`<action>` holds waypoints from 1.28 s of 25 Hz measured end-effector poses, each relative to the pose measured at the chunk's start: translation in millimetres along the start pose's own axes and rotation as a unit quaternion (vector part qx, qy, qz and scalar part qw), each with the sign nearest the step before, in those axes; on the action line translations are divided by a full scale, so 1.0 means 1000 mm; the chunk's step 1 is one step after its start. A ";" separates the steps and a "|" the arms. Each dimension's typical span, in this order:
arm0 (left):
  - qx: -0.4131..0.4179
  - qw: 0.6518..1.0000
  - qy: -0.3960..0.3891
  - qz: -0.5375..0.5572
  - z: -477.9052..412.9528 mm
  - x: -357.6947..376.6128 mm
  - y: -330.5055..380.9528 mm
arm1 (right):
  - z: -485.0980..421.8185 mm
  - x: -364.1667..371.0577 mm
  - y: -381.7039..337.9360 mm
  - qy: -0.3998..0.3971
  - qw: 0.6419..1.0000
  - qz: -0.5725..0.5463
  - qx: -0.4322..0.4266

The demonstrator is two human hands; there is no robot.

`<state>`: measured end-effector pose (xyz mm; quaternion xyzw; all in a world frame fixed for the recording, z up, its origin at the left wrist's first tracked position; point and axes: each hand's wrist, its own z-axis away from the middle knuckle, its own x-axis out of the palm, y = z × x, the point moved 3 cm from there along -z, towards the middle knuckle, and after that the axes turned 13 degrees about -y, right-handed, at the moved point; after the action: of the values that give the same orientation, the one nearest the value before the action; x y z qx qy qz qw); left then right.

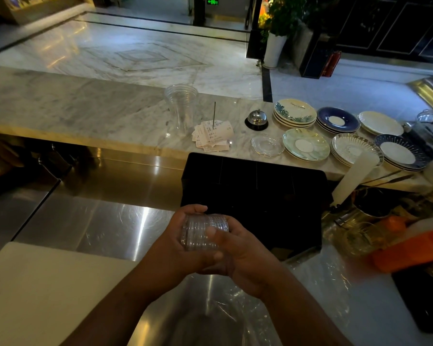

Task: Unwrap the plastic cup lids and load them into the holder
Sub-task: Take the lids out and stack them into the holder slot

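Two hands in view, both wrapped around one stack of clear plastic lids [203, 232]. The single lids in it are too tight to count. Left hand [183, 236] cups the stack from the left and underneath, fingers curled over its far edge. Right hand [243, 253] closes on it from the right, thumb laid across the near face. The stack lies on its side between the palms, held above the steel surface [98, 221].

One black holder [255, 193] stands just beyond the hands, its near edge almost touching the fingertips. Thin dividers show on its top; how many slots I cannot tell in the dim light.

Loose clear wrap [318, 283] lies crumpled below and to the right of the right hand, spreading toward the near edge of the frame.

Left of the left hand the steel is bare and open, with one pale board [43, 290] at the near left corner. Right of the right hand it is crowded: one orange item [410, 250], glassware, dark clutter.

Beyond the holder, on the raised marble ledge [85, 108]: one stack of clear cups [181, 108], one pile of receipts [213, 136] on a spike, one bell [256, 119], one glass saucer [267, 145], and six groups of plates [295, 113], several of them stacked.
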<state>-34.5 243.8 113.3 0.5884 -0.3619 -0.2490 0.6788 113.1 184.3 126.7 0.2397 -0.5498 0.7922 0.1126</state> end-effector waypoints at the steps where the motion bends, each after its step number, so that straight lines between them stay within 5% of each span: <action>1: 0.000 1.000 0.002 -0.006 0.000 -0.001 0.000 | -0.001 -0.001 0.001 0.001 1.000 0.007 -0.003; 32: -0.009 0.997 0.071 0.003 0.008 -0.040 -0.008 | -0.030 0.000 0.010 -0.042 0.998 -0.033 0.012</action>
<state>-65.2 267.9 98.1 0.5971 -0.3122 -0.2077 0.7092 101.2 208.2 109.6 0.2925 -0.5364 0.7836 0.1126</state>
